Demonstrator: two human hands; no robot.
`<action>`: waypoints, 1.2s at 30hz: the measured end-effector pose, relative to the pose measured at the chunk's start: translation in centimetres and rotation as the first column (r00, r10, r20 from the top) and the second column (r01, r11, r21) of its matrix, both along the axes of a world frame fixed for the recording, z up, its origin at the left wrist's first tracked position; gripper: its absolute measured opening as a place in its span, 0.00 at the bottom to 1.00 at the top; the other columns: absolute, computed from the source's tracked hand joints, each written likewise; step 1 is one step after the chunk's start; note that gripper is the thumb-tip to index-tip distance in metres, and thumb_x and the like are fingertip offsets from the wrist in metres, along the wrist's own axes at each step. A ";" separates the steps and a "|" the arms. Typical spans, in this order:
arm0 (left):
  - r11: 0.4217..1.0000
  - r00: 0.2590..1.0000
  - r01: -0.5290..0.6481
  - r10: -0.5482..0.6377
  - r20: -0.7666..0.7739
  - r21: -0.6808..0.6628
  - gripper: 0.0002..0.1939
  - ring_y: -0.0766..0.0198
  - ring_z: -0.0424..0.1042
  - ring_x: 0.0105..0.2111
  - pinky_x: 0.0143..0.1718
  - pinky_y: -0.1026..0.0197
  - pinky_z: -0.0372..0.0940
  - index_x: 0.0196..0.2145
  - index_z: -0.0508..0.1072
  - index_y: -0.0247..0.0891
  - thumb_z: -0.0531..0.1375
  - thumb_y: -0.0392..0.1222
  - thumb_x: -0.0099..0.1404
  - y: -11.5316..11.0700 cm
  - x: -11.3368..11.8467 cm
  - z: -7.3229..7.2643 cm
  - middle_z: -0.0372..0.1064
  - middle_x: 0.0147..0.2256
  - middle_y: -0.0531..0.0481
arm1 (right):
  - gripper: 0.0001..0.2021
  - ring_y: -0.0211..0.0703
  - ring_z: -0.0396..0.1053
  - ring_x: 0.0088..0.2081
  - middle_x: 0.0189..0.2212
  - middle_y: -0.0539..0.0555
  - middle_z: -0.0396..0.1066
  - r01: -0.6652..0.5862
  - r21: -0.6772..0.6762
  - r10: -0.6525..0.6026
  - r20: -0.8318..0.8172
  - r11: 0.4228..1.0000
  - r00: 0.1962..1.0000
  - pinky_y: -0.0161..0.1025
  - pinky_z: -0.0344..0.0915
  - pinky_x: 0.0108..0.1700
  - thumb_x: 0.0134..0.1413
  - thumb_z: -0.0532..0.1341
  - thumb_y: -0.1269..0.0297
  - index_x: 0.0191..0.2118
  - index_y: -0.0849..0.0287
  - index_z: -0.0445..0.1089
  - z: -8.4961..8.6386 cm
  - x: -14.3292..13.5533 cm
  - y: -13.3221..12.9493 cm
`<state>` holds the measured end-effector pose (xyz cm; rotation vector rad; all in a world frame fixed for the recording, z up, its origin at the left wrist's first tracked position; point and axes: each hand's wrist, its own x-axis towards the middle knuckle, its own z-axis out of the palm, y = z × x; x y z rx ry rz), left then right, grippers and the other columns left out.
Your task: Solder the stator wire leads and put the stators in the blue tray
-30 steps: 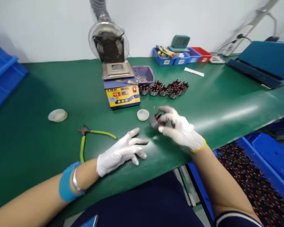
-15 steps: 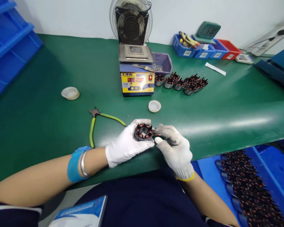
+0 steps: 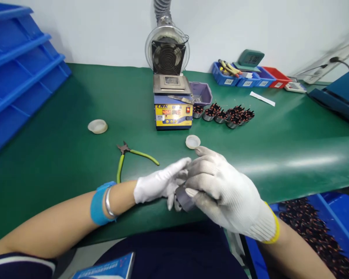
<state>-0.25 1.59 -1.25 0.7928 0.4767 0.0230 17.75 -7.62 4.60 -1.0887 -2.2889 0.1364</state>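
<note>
A motor stator (image 3: pixel 185 198) with a grey metal shell is tipped on its side between my hands, close to the bench's front edge. My right hand (image 3: pixel 221 190), in a white knit glove with a yellow cuff, is closed around its right and upper side. My left hand (image 3: pixel 163 184), white-gloved, has its fingers curled against the left side, with the thumb stretched toward the right hand. The copper windings are hidden. Diagonal cutters (image 3: pixel 124 148) with green handles lie spread to the left. A small white dish (image 3: pixel 192 142) sits just beyond my right fingers.
Behind is a yellow-and-blue solder pot (image 3: pixel 174 117) with a fan above. Several stators (image 3: pixel 234 116) stand right of it, by a purple bin (image 3: pixel 211 97). Another white dish (image 3: pixel 97 126) is at left. A blue crate (image 3: pixel 331 217) full of stators sits low at right.
The stator has gone from upright, windings facing up, to tipped on its side. My right hand has moved from beside a wire end to around the shell. The camera view has shifted.
</note>
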 end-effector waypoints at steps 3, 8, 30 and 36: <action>0.991 0.990 -0.130 0.128 0.060 0.025 0.24 0.63 0.73 0.23 0.22 0.62 0.68 0.32 0.77 0.37 0.70 0.62 0.56 -0.8 0.3 0.5 0.77 0.30 0.49 | 0.05 0.47 0.75 0.45 0.36 0.53 0.77 0.076 0.173 -0.102 0.148 0.982 0.984 0.59 0.63 0.66 0.62 0.58 0.69 0.40 0.56 0.71 0.3 0.0 0.3; 0.666 0.662 -0.745 0.733 0.157 0.034 0.31 0.66 0.70 0.23 0.36 0.60 0.73 0.14 0.54 0.40 0.69 0.50 0.59 1.0 0.0 1.5 0.59 0.16 0.55 | 0.07 0.49 0.76 0.46 0.37 0.52 0.78 0.110 0.255 -0.156 0.166 0.961 0.974 0.61 0.64 0.64 0.60 0.58 0.71 0.42 0.53 0.69 1.6 -0.4 0.7; 0.463 0.770 -0.479 0.630 0.103 0.746 0.33 0.52 0.78 0.40 0.50 0.47 0.73 0.42 0.69 0.41 0.78 0.51 0.42 -1.9 0.5 0.0 0.75 0.41 0.46 | 0.07 0.52 0.75 0.45 0.33 0.53 0.70 0.555 -0.006 -0.312 -0.833 0.832 0.458 0.62 0.72 0.60 0.62 0.62 0.66 0.33 0.50 0.75 -4.6 0.3 -1.2; 0.610 0.813 -0.533 0.561 0.156 0.586 0.38 0.51 0.80 0.43 0.51 0.50 0.74 0.46 0.66 0.42 0.79 0.42 0.41 -2.2 0.7 0.7 0.77 0.42 0.48 | 0.39 0.55 0.70 0.62 0.64 0.61 0.65 0.352 -0.277 -0.429 -0.298 0.894 0.853 0.53 0.73 0.61 0.54 0.67 0.63 0.70 0.51 0.54 -7.5 -0.8 -1.2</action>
